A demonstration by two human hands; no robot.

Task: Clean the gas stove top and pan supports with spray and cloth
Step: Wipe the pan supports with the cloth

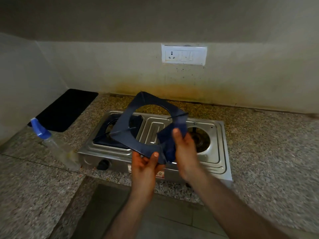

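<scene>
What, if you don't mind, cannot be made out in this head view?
- Left burner: hidden by the lifted pan support.
- Stove front label: covered by left hand and right hand.
- Spray bottle contents: blurred.
- Blue cloth edges: motion blur.

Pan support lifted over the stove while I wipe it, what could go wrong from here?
The left hand pinches only one corner of the pan support, so wiping pressure from the cloth in the right hand might twist it loose onto the stove. The spray bottle stands near the counter's step edge.
</scene>
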